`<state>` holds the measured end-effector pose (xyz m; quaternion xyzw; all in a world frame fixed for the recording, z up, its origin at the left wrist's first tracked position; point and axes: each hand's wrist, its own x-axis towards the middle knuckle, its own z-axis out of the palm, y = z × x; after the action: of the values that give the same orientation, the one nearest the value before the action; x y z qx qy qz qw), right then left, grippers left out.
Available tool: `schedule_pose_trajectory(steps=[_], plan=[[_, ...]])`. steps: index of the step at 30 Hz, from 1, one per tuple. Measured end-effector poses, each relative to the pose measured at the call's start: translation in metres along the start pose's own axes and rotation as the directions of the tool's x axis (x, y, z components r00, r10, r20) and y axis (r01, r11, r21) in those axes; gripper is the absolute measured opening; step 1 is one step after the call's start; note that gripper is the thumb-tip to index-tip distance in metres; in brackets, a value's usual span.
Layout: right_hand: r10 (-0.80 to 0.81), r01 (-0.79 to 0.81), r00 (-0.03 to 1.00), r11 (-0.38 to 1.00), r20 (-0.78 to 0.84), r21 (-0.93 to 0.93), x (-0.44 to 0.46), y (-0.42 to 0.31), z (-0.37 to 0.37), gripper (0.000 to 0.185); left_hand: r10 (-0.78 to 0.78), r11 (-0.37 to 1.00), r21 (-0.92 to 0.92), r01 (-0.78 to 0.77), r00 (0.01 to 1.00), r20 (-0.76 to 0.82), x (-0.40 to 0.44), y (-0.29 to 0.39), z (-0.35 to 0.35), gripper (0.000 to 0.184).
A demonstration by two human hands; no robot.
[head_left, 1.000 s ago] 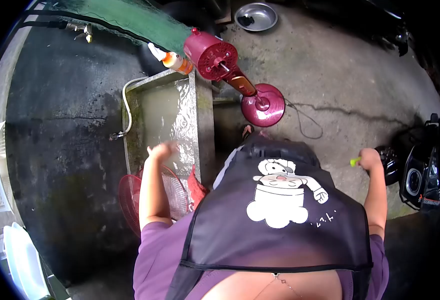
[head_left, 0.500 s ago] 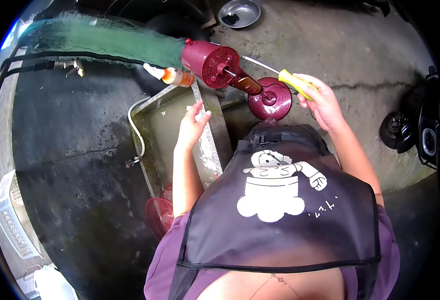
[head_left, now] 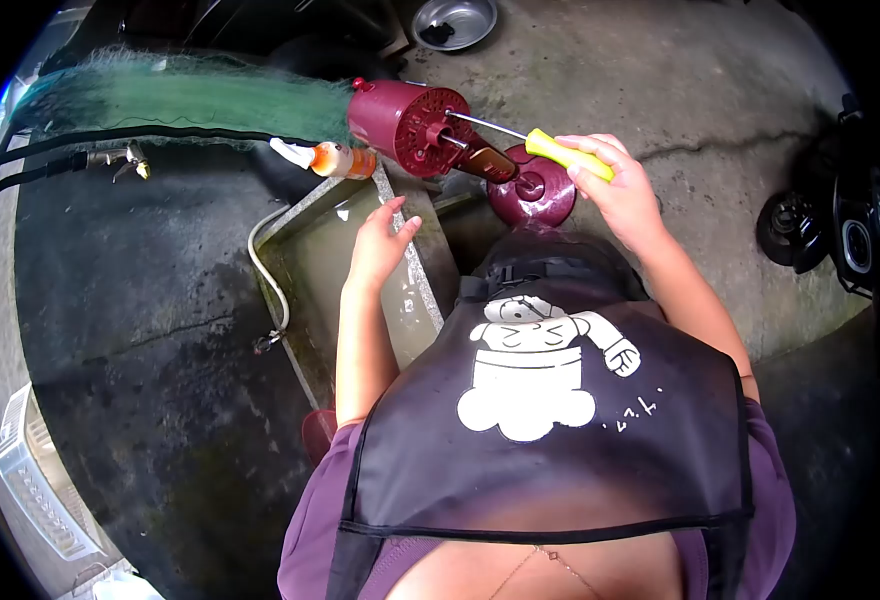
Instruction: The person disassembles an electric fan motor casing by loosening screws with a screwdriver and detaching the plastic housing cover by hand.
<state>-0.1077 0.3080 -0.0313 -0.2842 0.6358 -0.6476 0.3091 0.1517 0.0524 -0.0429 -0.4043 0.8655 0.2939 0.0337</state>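
My right hand [head_left: 620, 190] is closed round the yellow handle of a screwdriver [head_left: 570, 156]. The screwdriver's thin shaft points left, its tip at the face of a dark red motor housing [head_left: 385, 115] that looks like part of an electric fan. A metal shaft sticks out of the housing's middle, and a neck runs down to the round red base [head_left: 535, 200]. My left hand [head_left: 378, 243] hovers by the rim of a stone sink [head_left: 415, 260], fingers apart and holding nothing. Just above it, a spray bottle [head_left: 340, 160] with an orange label lies at the sink's corner.
Green netting [head_left: 200, 95] and a black hose with a metal tap [head_left: 130, 160] stretch across the left. A pale hose [head_left: 265, 265] hangs by the sink. A metal bowl [head_left: 475, 30] sits on the floor; a plastic crate [head_left: 45, 480] stands lower left.
My right hand has brought the screwdriver left, so its tip now meets the motor housing's face. My left hand stays by the sink rim, still open. The whole view has shifted slightly.
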Motion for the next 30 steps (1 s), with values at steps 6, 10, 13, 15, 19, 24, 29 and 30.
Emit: schedule_pose_trajectory(steps=[6,10,13,15,19,24,29,30], plan=[[-0.458,0.445,0.878,0.671,0.141,-0.593,-0.006,-0.016,0.007,0.039,0.126,0.986,-0.109,-0.122,0.992,0.027,0.000,0.014,0.007,0.050],[-0.587,0.632,0.731,0.391,0.347,-0.669,-0.008,-0.034,0.011,0.036,0.188,0.846,-0.533,0.004,0.933,0.306,-0.004,0.055,0.022,0.036],[-0.624,0.653,0.715,0.433,0.316,-0.622,-0.004,-0.044,0.017,0.037,0.398,0.545,-0.818,0.186,0.801,0.448,-0.009,0.107,0.028,0.040],[-0.718,0.690,0.644,0.394,0.266,-0.607,0.004,-0.042,0.021,0.039,0.530,0.101,-0.901,0.421,0.744,0.407,-0.007,0.137,0.043,0.046],[-0.785,0.712,0.575,0.344,0.228,-0.612,0.010,-0.050,0.025,0.042,0.639,-0.348,-0.687,0.638,0.698,0.324,0.015,0.158,0.066,0.041],[-0.457,0.379,0.889,0.716,0.018,-0.586,-0.009,-0.071,0.015,0.033,0.389,-0.374,-0.767,0.521,0.839,0.380,0.012,0.184,0.059,0.028],[-0.262,0.232,0.965,0.829,0.013,-0.510,-0.011,-0.059,0.012,0.031,0.425,-0.393,-0.757,0.522,0.833,0.354,0.015,0.184,0.068,0.030],[-0.262,0.234,0.965,0.829,0.017,-0.508,-0.009,-0.061,0.011,0.031,0.435,-0.394,-0.764,0.511,0.836,0.335,0.015,0.184,0.069,0.033]])
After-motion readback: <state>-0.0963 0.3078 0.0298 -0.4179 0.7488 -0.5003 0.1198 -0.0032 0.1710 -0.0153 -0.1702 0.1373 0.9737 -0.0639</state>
